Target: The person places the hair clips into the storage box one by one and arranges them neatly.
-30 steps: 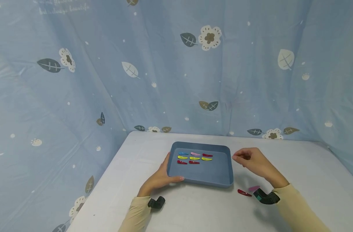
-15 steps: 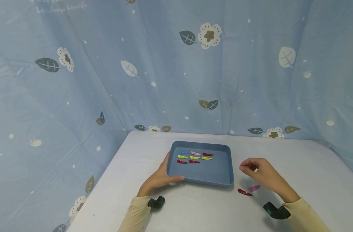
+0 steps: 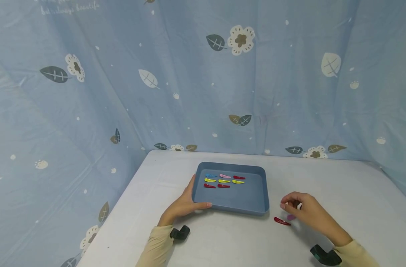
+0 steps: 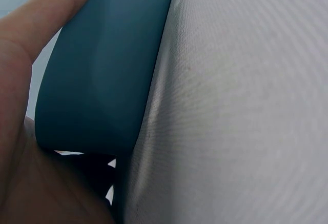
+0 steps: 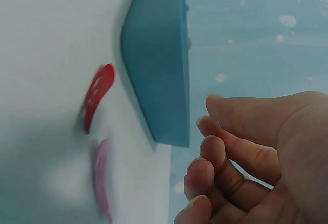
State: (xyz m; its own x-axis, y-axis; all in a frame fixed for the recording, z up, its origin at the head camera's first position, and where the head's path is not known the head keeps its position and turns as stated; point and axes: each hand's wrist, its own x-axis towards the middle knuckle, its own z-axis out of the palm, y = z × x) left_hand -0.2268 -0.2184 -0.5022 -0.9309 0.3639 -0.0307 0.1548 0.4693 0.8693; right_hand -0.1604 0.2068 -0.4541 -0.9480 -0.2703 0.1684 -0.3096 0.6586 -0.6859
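Observation:
A blue-grey tray (image 3: 243, 200) stands on the white table, its lower left corner in the grip of my left hand (image 3: 183, 205). That thumb lies along the front rim, the fingers along the left side. Inside are three rows of snap hair clips: blue, pink and red at the back, three yellow ones (image 3: 224, 181), then two red. My right hand (image 3: 304, 210) hovers right of the tray, fingers loosely bent, nothing between thumb and fingertips. Below it on the table lie a red hair clip (image 3: 282, 221) and a pink-purple hair clip (image 5: 101, 180), partly covered in the head view.
The table (image 3: 223, 241) is covered in white cloth. A pale blue curtain (image 3: 189, 92) with leaves and flowers hangs behind it and along the left. Each wrist carries a black camera, such as the left one (image 3: 180, 233).
My right hand has moved away from the tray's right edge, toward me and to the right, over the pink-purple clip. My left hand and the tray have stayed put.

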